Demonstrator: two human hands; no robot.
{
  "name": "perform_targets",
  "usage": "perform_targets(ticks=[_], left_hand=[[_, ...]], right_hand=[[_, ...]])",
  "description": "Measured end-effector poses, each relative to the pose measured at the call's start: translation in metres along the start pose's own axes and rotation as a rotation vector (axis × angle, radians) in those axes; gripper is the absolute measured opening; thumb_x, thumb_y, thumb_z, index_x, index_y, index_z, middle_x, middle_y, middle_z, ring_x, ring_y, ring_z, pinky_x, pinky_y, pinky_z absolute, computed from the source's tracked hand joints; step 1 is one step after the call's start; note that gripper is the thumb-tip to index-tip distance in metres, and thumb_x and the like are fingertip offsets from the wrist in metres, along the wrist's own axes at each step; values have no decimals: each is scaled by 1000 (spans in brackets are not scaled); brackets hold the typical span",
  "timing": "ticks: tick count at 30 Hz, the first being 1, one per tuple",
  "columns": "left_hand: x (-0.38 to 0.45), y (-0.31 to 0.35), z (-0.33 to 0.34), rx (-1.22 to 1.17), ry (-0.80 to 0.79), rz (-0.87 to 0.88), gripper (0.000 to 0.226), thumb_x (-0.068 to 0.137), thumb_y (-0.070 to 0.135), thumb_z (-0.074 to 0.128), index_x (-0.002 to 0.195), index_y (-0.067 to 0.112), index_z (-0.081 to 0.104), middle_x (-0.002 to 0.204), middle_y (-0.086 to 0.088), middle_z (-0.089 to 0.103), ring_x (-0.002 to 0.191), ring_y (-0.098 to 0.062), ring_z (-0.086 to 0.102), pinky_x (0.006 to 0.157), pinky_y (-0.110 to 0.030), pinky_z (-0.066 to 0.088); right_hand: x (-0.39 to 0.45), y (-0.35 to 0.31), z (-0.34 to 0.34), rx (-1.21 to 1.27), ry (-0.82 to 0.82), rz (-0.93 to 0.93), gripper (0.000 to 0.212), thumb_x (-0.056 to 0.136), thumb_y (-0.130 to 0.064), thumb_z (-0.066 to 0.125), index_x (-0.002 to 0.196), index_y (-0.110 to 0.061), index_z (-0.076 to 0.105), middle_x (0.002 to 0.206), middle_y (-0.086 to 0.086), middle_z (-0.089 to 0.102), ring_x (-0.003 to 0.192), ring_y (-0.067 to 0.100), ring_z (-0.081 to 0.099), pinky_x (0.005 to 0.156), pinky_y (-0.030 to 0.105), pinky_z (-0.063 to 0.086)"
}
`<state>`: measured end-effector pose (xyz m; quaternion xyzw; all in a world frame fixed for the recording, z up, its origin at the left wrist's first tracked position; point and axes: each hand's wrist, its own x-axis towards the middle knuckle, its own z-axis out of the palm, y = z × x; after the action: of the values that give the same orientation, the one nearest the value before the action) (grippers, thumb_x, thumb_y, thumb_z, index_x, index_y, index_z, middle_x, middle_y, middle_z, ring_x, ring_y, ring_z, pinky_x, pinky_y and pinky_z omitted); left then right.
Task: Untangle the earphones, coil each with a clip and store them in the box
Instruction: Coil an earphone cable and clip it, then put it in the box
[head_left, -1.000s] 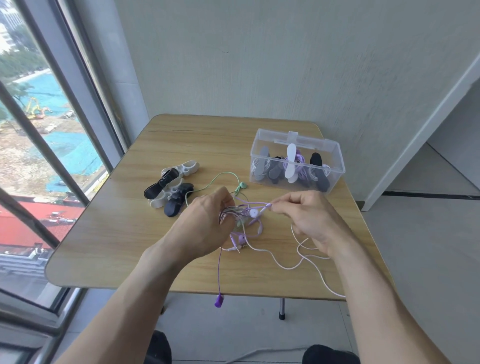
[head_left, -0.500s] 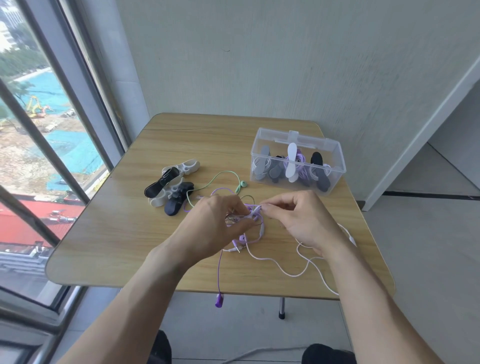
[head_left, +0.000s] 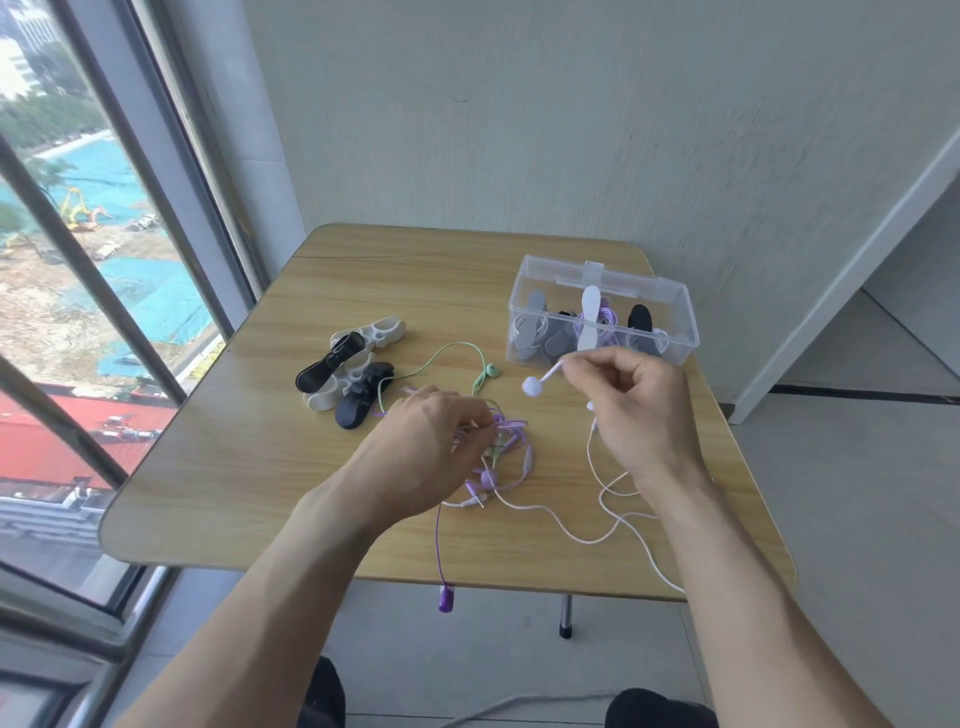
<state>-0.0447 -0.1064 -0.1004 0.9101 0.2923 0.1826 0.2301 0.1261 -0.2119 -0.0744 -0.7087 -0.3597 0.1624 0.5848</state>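
tangle of purple, white and green earphone cables (head_left: 501, 452) on the light wooden table (head_left: 249, 467), under left hand (head_left: 426, 452) that grips it | right hand (head_left: 631, 410) pinches white earbud (head_left: 532, 386), lifted just right of tangle | clear plastic box (head_left: 602, 317) behind | black and white clips (head_left: 348, 374) left

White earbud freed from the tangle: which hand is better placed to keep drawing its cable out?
Right hand: it already pinches the white earbud; left hand grips the purple tangle.

a wooden table (head_left: 270, 467) stands beside a window (head_left: 78, 291) and wall (head_left: 571, 130).
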Motion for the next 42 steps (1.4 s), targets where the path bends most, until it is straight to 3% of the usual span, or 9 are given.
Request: perform_targets(ticks=[5,12,16,18,22,27,34,38,42], left_hand=[[9,-6,-12,-43,305,-180,14,96,25,62,94,20,74,74,9,69,64,-7,58,59,-16,40],[22,-18,-27,-241,516,-342,9,92,28,69,85,23,70,59,11,58,55,-2,54,53,-11,36],[22,-16,-25,-243,447,-351,7,89,27,73,83,23,71,69,7,62,61,-7,57,54,-10,39],[22,-15,-25,-219,399,-338,6,87,28,75,84,23,72,72,7,62,62,-3,55,56,-8,38],[18,-14,-22,-254,251,-284,15,78,31,83,86,26,72,70,6,63,57,-1,54,59,-17,44],[16,-13,-21,-186,257,-264,13,80,26,82,88,23,72,70,8,62,58,0,54,57,-11,40],[18,-19,-27,-197,399,-340,3,90,21,70,88,23,70,70,11,61,67,-3,55,59,-12,39],[18,-17,-27,-199,326,-300,2,90,23,70,88,23,70,71,13,60,60,3,55,55,-9,38],[17,-13,-22,-207,235,-261,3,91,24,70,89,22,72,72,9,62,59,3,53,55,-9,39]], right_hand=[[10,3,-26,-128,91,50,12,90,-16,68,81,-16,76,55,-13,60,47,-2,50,49,11,36],[9,16,-38,-573,-143,127,10,91,-27,66,96,-24,74,80,-17,65,76,3,60,51,9,39],[-6,26,-10,-873,-255,-61,47,86,-41,71,130,-28,61,124,-2,47,128,24,39,104,34,35],[-13,28,8,-828,-322,-185,53,87,-45,70,135,-28,58,137,2,47,134,25,36,112,40,26],[-22,28,33,-494,-374,-252,46,90,-32,71,133,-21,59,126,-2,65,119,16,56,106,35,39],[-16,28,33,-522,-335,-169,6,85,-25,77,89,-24,73,79,-10,73,74,8,65,74,33,53],[-8,32,17,-638,-411,-56,8,90,-20,67,96,-24,70,72,-16,62,68,4,57,73,34,54],[-11,35,21,-578,-434,-82,36,90,-37,70,122,-26,60,93,-10,60,83,8,53,79,29,44],[-17,40,34,-621,-432,-138,8,87,-33,72,91,-26,70,88,-4,61,86,16,58,84,36,49]])
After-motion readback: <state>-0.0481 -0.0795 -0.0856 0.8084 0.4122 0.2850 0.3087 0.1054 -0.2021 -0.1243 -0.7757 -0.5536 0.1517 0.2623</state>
